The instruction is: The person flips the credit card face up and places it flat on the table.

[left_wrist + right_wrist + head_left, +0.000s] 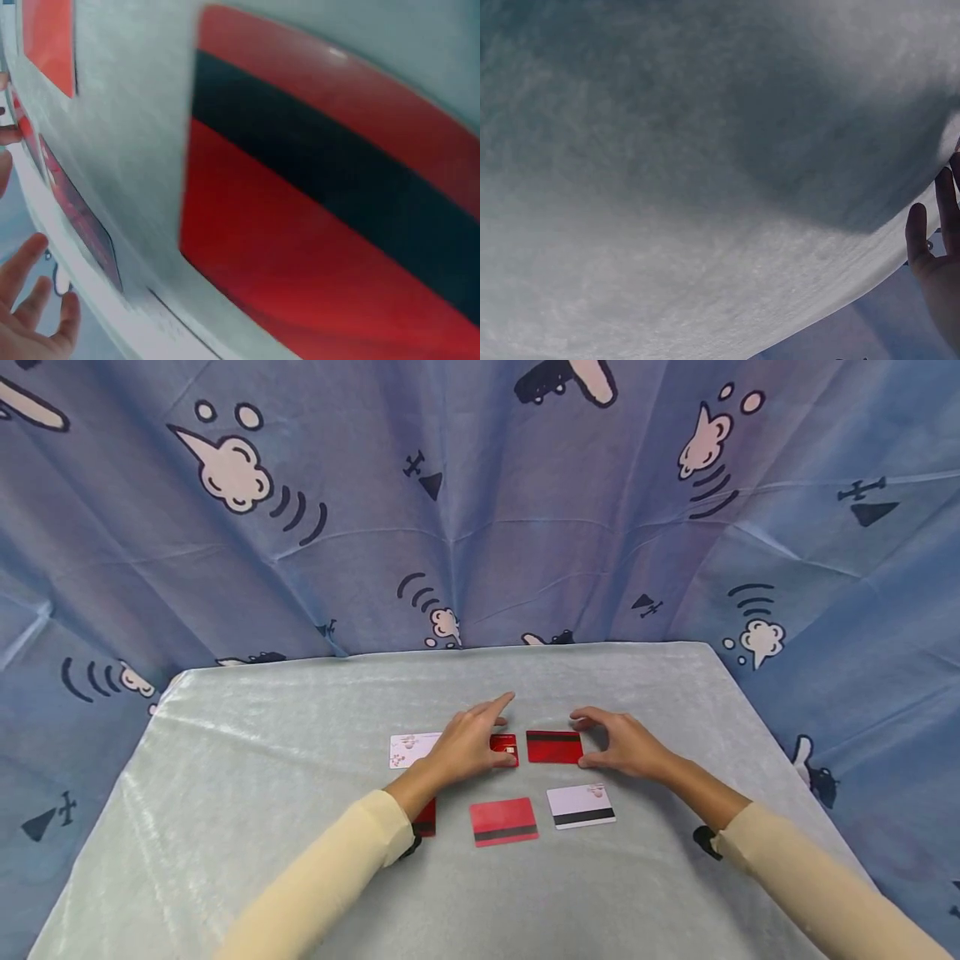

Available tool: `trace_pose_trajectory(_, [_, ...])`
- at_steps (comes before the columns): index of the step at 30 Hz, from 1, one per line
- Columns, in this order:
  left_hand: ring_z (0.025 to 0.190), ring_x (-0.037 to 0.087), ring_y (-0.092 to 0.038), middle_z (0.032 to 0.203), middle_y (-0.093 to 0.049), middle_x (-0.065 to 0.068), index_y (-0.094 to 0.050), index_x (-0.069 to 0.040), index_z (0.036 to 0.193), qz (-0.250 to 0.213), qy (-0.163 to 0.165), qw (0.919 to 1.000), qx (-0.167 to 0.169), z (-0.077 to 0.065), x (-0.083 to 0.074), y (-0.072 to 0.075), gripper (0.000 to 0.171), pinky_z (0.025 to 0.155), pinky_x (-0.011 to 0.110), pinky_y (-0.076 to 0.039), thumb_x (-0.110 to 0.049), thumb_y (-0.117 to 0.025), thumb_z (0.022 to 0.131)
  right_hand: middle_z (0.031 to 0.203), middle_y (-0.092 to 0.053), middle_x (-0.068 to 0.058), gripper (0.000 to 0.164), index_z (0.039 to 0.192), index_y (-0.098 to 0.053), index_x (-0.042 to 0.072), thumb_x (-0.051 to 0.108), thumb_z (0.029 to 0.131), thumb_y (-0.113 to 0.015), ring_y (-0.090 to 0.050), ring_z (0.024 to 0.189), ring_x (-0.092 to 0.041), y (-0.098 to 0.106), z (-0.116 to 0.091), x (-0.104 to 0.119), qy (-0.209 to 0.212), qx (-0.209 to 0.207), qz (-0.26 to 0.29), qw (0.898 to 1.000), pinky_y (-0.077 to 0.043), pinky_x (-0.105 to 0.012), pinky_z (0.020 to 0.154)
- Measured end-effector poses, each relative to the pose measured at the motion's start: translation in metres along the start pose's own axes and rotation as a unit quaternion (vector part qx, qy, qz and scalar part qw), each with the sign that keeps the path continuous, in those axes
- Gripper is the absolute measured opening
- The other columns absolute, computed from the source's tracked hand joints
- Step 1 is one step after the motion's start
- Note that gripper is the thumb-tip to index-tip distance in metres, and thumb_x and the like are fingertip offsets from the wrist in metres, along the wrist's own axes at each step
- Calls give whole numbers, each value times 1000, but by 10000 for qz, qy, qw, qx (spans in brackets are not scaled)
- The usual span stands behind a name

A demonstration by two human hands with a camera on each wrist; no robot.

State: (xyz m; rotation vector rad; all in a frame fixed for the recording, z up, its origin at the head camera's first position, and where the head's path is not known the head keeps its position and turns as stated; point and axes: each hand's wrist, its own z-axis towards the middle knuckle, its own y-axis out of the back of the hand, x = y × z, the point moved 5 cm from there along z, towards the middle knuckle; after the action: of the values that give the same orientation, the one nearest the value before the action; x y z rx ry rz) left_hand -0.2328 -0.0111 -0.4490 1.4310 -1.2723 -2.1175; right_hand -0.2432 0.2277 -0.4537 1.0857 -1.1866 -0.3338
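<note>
In the head view my left hand [463, 747] hovers over a red chip card [507, 742], its index finger stretched out and its thumb at the card's lower edge. The hand hides that card's left part. My right hand [621, 745] is at the right end of a red card with a black stripe [551, 750], thumb by the lower corner and bent fingers just beyond the upper edge. Spread fingers of the left hand [37, 307] show in the left wrist view. The right wrist view catches part of the right hand [939, 259].
A white floral card [411, 747] lies left of my left hand. Nearer me are a dark red striped card [427, 820], partly under my left wrist, a lighter red striped card [504, 818] and a white striped card [581, 803]. A pale cloth covers the table [300, 710]; a blue patterned curtain [480, 568] hangs behind.
</note>
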Motion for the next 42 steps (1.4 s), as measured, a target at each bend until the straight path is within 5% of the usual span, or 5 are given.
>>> trace_pose_trajectory(12, [130, 21, -50, 121, -70, 4, -33, -10, 155, 138, 134, 9996, 185, 14, -7, -19, 95, 103, 44, -40, -28, -86, 78, 120, -69, -13, 67, 135, -56, 1, 8, 75, -87, -62, 116, -31, -4, -2, -1, -8, -88, -136, 9999, -41, -56, 103])
trace_pose_trajectory(25, [134, 23, -47, 123, -68, 1, -33, -14, 156, 839, 199, 9960, 223, 18, -15, -28, 95, 102, 42, -41, -33, -85, 79, 120, -70, -11, 66, 132, -58, 1, 10, 74, -88, -63, 115, -30, -5, -2, -2, 105, -120, -331, 9993, -43, -55, 102])
trace_pose_trajectory(42, [134, 25, -48, 136, -61, 6, -30, -13, 157, 771, 132, 9962, 377, 20, -18, -31, 91, 103, 42, -41, -28, -81, 84, 120, -70, -12, 64, 132, -59, 1, 9, 75, -87, -62, 116, -31, -4, -2, -3, 111, -104, -300, 9994, -43, -56, 102])
